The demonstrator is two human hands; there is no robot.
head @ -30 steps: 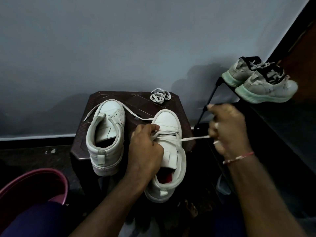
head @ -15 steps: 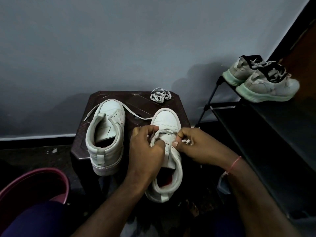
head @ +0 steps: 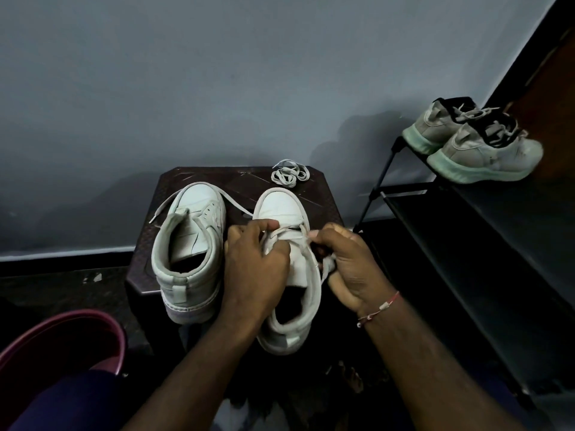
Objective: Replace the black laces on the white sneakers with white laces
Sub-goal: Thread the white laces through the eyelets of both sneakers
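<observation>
A round maroon tub [head: 62, 331], its inside lost in shadow, sits below the left hand [head: 255, 269]. A black metal rack [head: 466, 244] past the right hand [head: 345, 262] carries a pair of grey shoes [head: 485, 150] with pale green soles. On a dark patterned stool [head: 323, 197], the left hand curls round a smooth white high-top sneaker [head: 280, 209] while the right pinches its flat white lace [head: 231, 203] at the eyelets. A second sneaker [head: 193, 231] stands just left of the left hand, and a coiled lace [head: 289, 175] lies beyond both hands.
</observation>
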